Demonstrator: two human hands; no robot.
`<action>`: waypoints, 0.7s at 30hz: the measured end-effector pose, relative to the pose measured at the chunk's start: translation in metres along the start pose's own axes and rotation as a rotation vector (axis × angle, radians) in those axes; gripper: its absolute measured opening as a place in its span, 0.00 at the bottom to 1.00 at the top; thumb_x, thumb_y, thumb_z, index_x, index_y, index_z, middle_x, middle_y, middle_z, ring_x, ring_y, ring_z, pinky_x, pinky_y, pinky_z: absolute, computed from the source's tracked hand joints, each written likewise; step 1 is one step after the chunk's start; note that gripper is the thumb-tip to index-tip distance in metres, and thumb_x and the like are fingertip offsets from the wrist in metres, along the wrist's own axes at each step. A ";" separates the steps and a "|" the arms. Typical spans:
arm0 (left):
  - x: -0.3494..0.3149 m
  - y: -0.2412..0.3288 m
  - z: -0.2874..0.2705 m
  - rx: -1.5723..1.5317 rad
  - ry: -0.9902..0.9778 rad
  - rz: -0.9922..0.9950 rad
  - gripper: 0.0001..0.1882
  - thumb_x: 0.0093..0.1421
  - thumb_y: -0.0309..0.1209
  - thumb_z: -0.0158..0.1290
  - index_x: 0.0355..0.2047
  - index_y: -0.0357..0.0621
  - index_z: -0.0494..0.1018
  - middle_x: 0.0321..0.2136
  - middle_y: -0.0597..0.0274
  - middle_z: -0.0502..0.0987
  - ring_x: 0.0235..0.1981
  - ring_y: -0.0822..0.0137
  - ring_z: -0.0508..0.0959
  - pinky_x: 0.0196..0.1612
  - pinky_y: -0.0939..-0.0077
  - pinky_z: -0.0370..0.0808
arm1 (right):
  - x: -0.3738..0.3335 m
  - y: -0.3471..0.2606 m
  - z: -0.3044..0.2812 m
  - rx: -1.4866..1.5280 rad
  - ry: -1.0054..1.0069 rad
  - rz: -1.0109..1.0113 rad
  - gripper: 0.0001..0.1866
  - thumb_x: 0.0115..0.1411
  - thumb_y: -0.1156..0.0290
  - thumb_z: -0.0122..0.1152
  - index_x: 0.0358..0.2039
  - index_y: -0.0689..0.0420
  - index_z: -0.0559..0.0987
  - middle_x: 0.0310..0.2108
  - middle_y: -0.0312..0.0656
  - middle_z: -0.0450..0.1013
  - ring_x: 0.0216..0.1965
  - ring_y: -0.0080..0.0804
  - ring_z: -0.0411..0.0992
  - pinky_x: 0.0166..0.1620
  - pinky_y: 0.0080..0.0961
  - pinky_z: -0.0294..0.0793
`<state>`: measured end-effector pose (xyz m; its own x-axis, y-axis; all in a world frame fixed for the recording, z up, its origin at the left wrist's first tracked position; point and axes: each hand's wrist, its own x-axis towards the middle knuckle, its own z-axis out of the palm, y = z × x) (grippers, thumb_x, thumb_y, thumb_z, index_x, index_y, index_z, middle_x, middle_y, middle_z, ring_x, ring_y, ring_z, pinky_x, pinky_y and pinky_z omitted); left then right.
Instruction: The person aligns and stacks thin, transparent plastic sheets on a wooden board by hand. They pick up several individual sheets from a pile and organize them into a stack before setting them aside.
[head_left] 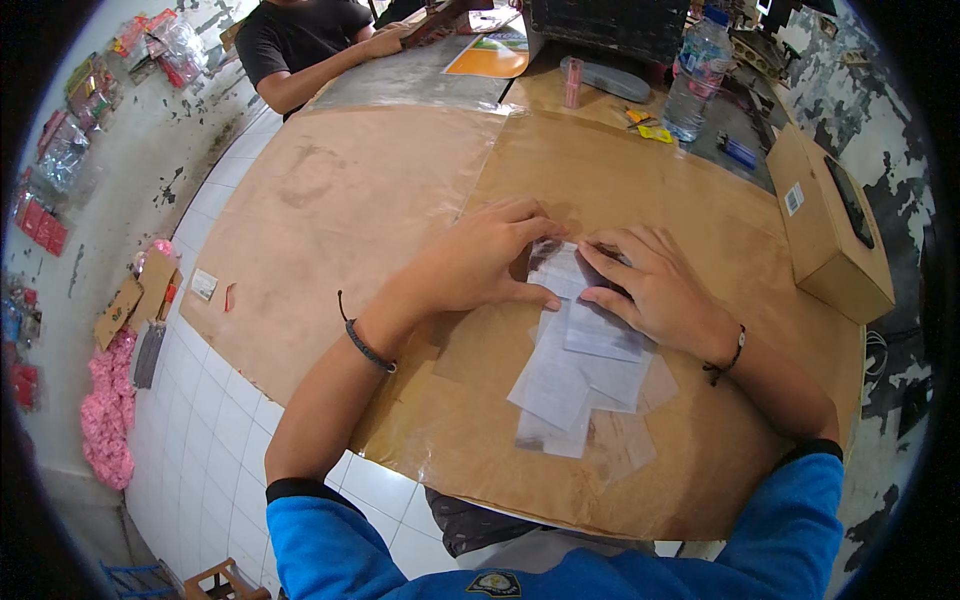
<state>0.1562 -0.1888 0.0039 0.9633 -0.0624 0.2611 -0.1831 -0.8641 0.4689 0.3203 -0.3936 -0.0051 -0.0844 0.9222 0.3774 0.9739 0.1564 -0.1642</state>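
Small clear plastic sleeves (pixel 555 385), seemingly with white paper inside, lie loosely overlapped on the brown-covered table (pixel 390 220) in front of me. At the far end of this pile, my left hand (pixel 480 262) curls its thumb and fingers around the left edge of a plastic sleeve (pixel 556 266). My right hand (pixel 655 285) grips the same sleeve from the right, its thumb low and its forefinger higher up. Both hands rest close to the tabletop, a short gap apart. Some fingertips of the left hand are hidden behind the sleeve.
A cardboard box (pixel 828 225) with a dark phone-like object (pixel 849 203) on it stands at the right edge. Farther back are a water bottle (pixel 695 80), a pink tube (pixel 573 82) and a grey tray (pixel 606 78). Another person (pixel 305 50) sits at the far left.
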 end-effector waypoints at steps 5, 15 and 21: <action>-0.001 -0.001 -0.001 0.021 -0.025 -0.027 0.32 0.49 0.49 0.69 0.49 0.42 0.77 0.45 0.56 0.76 0.49 0.55 0.75 0.53 0.64 0.71 | 0.001 -0.001 0.002 0.083 0.050 0.006 0.15 0.59 0.63 0.66 0.43 0.59 0.79 0.47 0.44 0.72 0.47 0.42 0.70 0.52 0.37 0.67; -0.001 -0.007 -0.007 -0.029 -0.063 -0.051 0.29 0.50 0.46 0.69 0.47 0.41 0.79 0.47 0.57 0.75 0.50 0.56 0.75 0.52 0.65 0.73 | -0.018 0.014 0.027 0.892 0.527 0.122 0.11 0.72 0.61 0.52 0.38 0.54 0.68 0.30 0.34 0.65 0.29 0.27 0.66 0.34 0.26 0.68; -0.005 -0.005 -0.009 -0.032 -0.094 -0.102 0.31 0.51 0.50 0.68 0.48 0.42 0.77 0.48 0.56 0.74 0.50 0.55 0.76 0.52 0.64 0.73 | -0.001 0.048 0.001 1.450 0.620 0.716 0.11 0.75 0.56 0.45 0.37 0.47 0.67 0.25 0.25 0.56 0.19 0.14 0.52 0.22 0.13 0.52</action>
<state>0.1502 -0.1793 0.0074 0.9912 -0.0227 0.1306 -0.0875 -0.8521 0.5159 0.3673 -0.3867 -0.0144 0.6707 0.7375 0.0787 -0.2160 0.2957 -0.9306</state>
